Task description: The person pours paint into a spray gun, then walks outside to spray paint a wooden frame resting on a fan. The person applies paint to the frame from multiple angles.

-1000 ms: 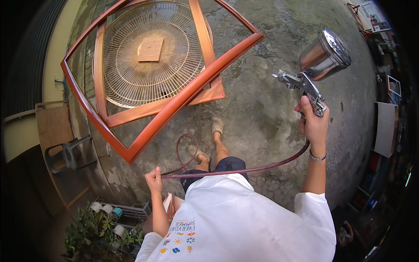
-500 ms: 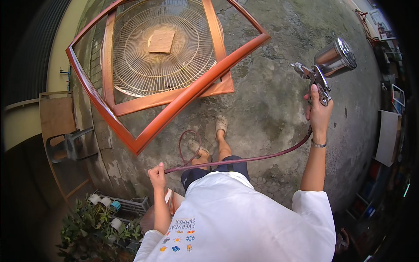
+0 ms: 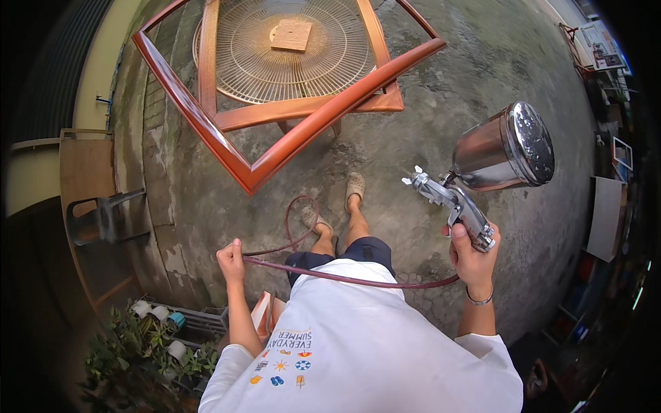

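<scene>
My right hand (image 3: 474,256) is closed round the handle of a silver spray gun (image 3: 451,201), held out to the right. A large metal cup (image 3: 502,150) sits on the gun, its lid toward the right. From the gun's handle a dark red hose (image 3: 358,280) runs across my front to my left hand (image 3: 231,261), which grips it; beyond that hand the hose loops by my feet. Ahead, a glossy reddish-brown wooden frame (image 3: 344,100) rests at an angle over a second, lighter orange-brown frame (image 3: 275,113). Neither hand touches the frames.
Under the frames is a round wire grille (image 3: 241,69) with a square wooden piece (image 3: 292,34) at its centre. A dark plastic chair (image 3: 107,219) stands left by a wooden board (image 3: 86,168). Potted plants (image 3: 151,344) are at lower left; shelves and goods line the right.
My right hand has drawn the spray gun back toward me and a little left. The hose between my hands sags lower. My left hand has shifted slightly left, and the frames appear farther up.
</scene>
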Action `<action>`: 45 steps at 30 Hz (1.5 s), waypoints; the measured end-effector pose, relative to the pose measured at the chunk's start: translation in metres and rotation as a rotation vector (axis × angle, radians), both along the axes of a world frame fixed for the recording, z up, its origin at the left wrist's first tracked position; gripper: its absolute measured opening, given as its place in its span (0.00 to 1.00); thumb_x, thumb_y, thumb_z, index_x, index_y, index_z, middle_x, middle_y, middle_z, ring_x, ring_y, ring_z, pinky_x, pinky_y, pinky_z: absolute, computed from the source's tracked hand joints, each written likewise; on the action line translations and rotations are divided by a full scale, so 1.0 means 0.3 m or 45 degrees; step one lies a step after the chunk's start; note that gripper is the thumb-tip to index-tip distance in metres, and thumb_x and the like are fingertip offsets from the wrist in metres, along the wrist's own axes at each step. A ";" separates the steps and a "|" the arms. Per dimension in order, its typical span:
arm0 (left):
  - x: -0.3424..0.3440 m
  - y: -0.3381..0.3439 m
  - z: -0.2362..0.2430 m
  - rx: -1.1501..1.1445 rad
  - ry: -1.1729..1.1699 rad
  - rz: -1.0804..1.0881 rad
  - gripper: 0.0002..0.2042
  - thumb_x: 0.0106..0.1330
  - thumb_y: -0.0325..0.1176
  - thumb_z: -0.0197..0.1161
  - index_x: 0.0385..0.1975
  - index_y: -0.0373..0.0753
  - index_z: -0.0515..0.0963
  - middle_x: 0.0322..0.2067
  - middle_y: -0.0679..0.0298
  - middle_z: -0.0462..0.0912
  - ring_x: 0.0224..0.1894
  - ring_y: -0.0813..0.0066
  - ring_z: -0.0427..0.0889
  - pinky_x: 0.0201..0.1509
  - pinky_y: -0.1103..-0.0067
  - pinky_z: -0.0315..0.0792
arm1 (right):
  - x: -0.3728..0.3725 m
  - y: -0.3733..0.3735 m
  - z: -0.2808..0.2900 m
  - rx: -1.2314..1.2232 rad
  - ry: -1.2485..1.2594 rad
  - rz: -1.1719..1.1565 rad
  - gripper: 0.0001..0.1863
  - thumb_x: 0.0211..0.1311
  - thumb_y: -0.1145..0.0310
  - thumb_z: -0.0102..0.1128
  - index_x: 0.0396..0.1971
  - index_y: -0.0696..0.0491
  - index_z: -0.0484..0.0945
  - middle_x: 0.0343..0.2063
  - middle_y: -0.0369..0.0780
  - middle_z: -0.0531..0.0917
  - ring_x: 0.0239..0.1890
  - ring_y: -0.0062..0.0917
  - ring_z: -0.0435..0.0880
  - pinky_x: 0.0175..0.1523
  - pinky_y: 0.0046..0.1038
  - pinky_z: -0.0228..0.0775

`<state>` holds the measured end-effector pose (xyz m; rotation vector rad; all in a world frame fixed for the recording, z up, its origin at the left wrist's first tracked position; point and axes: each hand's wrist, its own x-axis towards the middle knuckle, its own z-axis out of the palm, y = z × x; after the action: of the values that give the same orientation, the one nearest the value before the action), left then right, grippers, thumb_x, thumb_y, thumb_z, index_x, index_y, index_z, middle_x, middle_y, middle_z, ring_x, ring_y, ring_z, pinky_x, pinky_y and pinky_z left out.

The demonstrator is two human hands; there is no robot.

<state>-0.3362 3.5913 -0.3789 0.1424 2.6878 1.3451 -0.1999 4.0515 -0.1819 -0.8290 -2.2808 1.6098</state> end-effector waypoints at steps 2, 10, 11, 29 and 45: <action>0.003 -0.062 -0.010 0.031 0.000 0.019 0.23 0.70 0.31 0.56 0.13 0.32 0.57 0.12 0.64 0.52 0.17 0.79 0.50 0.21 0.72 0.46 | 0.006 -0.085 0.038 0.003 0.001 0.067 0.17 0.61 0.60 0.67 0.25 0.59 0.76 0.17 0.35 0.73 0.18 0.20 0.67 0.25 0.23 0.56; 0.008 -0.225 -0.027 0.019 0.020 0.036 0.23 0.70 0.32 0.55 0.12 0.32 0.59 0.11 0.64 0.54 0.16 0.78 0.52 0.21 0.72 0.47 | 0.045 -0.293 0.142 -0.024 0.000 0.525 0.19 0.55 0.63 0.72 0.39 0.62 0.81 0.21 0.38 0.81 0.24 0.15 0.77 0.29 0.17 0.66; 0.005 -0.229 -0.033 0.025 0.031 0.033 0.23 0.70 0.32 0.55 0.12 0.32 0.59 0.11 0.64 0.54 0.16 0.78 0.52 0.21 0.72 0.48 | 0.034 -0.339 0.158 -0.128 0.005 0.405 0.24 0.58 0.50 0.67 0.29 0.61 0.81 0.23 0.40 0.82 0.21 0.24 0.77 0.29 0.25 0.67; 0.006 0.032 0.017 -0.013 -0.040 -0.083 0.23 0.69 0.33 0.58 0.12 0.31 0.60 0.11 0.61 0.54 0.15 0.75 0.54 0.21 0.71 0.49 | -0.261 0.134 0.035 0.139 -0.193 -0.208 0.16 0.66 0.60 0.63 0.33 0.61 0.80 0.21 0.35 0.81 0.24 0.13 0.75 0.28 0.17 0.63; 0.039 0.461 -0.004 0.043 -0.281 -0.071 0.22 0.69 0.35 0.57 0.13 0.32 0.62 0.12 0.62 0.55 0.15 0.77 0.55 0.21 0.72 0.52 | -0.449 0.803 -0.132 0.559 -0.048 -0.557 0.19 0.68 0.56 0.61 0.29 0.60 0.82 0.17 0.34 0.80 0.08 0.15 0.69 0.14 0.22 0.57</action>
<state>-0.3245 3.7296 -0.3801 0.0670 2.4629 1.3070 -0.3346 4.2925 -0.2216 -1.1359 -2.1538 0.8738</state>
